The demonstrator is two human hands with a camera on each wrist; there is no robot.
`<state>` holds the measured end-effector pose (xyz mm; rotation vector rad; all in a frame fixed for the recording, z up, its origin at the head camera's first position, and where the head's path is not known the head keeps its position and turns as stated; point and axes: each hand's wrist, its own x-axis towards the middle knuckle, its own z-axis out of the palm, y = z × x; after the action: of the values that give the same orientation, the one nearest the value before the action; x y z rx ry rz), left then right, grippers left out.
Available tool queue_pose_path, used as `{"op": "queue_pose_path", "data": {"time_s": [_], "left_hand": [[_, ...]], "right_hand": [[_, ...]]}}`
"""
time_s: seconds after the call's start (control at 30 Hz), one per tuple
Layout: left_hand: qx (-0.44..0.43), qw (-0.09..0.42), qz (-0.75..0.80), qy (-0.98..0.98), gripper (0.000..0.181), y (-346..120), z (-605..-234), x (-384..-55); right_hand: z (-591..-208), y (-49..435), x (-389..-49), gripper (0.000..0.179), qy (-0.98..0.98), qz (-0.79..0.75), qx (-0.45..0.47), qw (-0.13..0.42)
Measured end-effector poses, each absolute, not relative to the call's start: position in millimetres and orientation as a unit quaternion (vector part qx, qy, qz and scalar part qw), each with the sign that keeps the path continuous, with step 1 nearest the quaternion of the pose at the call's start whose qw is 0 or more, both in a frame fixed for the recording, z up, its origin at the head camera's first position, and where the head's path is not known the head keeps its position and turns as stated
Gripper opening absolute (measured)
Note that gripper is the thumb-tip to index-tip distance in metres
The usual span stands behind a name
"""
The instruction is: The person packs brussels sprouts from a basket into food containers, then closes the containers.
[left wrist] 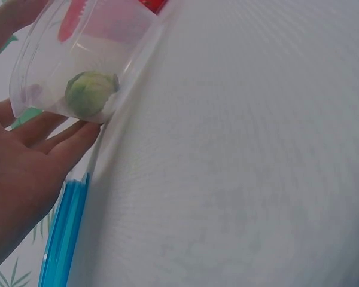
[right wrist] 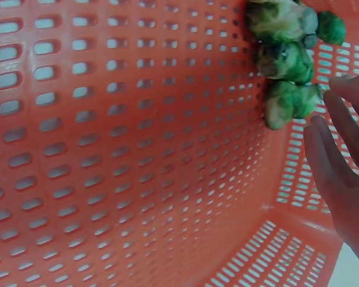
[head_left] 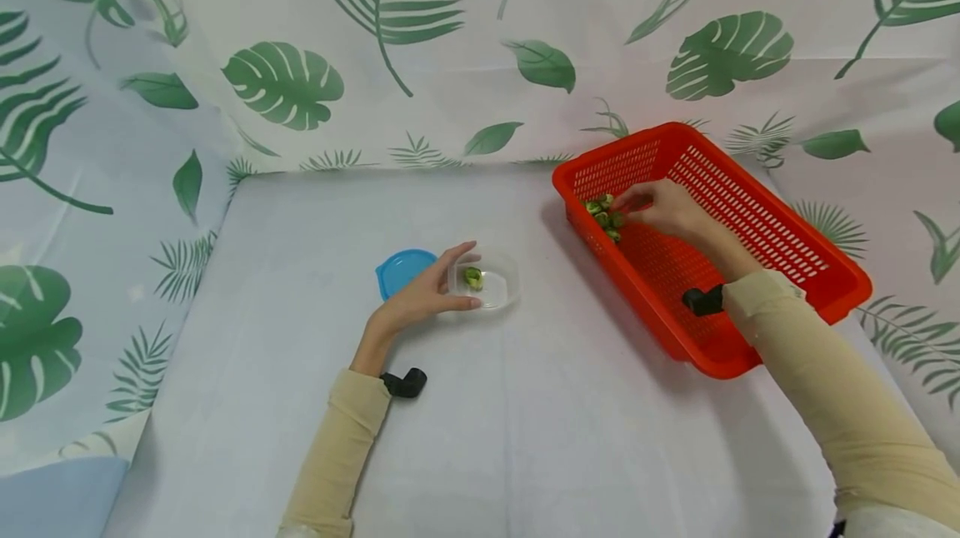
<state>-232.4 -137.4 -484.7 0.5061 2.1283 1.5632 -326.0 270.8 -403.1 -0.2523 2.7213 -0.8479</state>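
Note:
My left hand [head_left: 423, 292] holds a clear plastic container [head_left: 506, 280] on the table, thumb on its near side and fingers on its far side. One Brussels sprout [left wrist: 91, 94] lies inside the container. A round blue lid [head_left: 403, 270] rests on the table, partly behind the left hand. Over in the red basket [head_left: 757, 209], my right hand [head_left: 663, 209] reaches toward several Brussels sprouts [right wrist: 284, 63] clustered at one end. Its fingertips [right wrist: 316, 122] are close beside the nearest sprout, with nothing seen between them; whether they touch it I cannot tell.
The white table [head_left: 465, 430] carries the container, lid and basket. A leaf-patterned cloth [head_left: 450, 55] hangs along the back and sides. The basket's raised, slotted walls surround the right hand.

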Motion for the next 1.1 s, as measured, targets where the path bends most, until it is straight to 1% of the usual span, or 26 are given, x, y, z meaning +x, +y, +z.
{"op": "queue_pose_path", "data": {"time_s": [0.33,0.7,1.1], "left_hand": [[0.192,0.217,0.558,0.777,0.091,-137.3,-485.6,-233.6],[0.197,0.216,0.555,0.779,0.091,-136.0,-486.6,-232.5],[0.192,0.221,0.564,0.772,0.091,-137.0,-486.2,-232.3]], "right_hand": [[-412.4,274.2,-330.3,0.030,0.941,-0.281,-0.101,0.161],[-425.1,277.5,-337.8,0.034,0.941,-0.278,-0.100,0.167],[-426.4,277.5,-339.1,0.034,0.941,-0.277,-0.112,0.160]]}}
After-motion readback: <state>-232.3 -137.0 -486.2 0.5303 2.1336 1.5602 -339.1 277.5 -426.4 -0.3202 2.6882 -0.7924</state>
